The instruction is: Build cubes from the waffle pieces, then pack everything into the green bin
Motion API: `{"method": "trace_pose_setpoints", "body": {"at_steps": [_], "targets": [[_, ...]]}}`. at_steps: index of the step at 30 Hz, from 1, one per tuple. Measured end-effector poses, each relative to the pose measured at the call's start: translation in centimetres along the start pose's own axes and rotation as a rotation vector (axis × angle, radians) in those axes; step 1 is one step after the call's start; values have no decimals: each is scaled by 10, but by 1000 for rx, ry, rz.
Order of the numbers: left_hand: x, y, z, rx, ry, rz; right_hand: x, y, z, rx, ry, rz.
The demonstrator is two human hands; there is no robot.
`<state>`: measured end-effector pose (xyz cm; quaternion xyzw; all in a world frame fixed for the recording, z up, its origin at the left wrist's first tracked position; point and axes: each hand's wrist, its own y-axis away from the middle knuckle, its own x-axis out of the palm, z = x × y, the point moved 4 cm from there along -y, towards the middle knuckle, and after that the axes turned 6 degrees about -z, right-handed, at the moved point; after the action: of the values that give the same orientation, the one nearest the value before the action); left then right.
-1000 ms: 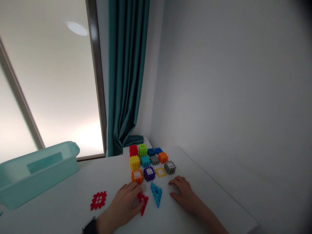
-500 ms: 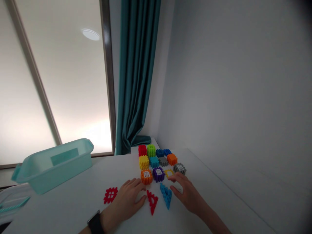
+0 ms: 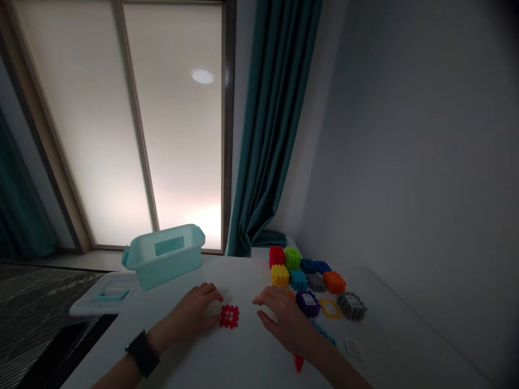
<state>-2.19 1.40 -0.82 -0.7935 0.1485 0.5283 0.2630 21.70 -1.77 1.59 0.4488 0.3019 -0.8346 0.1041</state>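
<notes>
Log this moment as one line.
Left hand: open, beside red tile | right hand: open, empty | coloured blocks: on table

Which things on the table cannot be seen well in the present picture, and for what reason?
All in the head view:
- Nearer orange block: mostly behind the right hand.
- Nearest blue piece: partly behind the right wrist.
- Red tip: the rest is behind that hand.
- White piece: pattern blurred, too small.

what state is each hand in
Left hand: open, beside the flat red square; contact unclear.
Right hand: open, nothing visible in its grasp.
</notes>
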Motion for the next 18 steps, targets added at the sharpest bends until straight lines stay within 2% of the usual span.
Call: {"method": "trace_pose_setpoints", "body": {"at_steps": [6,12,18], "targets": [[12,7,9,-26,36,65,40,-20,7,5,14,222],[27,2,11,-9,70,11,69,-30,-2,62,134,246],[33,3,13,-17,119,-44,76,-35,1,47,211,269]]}}
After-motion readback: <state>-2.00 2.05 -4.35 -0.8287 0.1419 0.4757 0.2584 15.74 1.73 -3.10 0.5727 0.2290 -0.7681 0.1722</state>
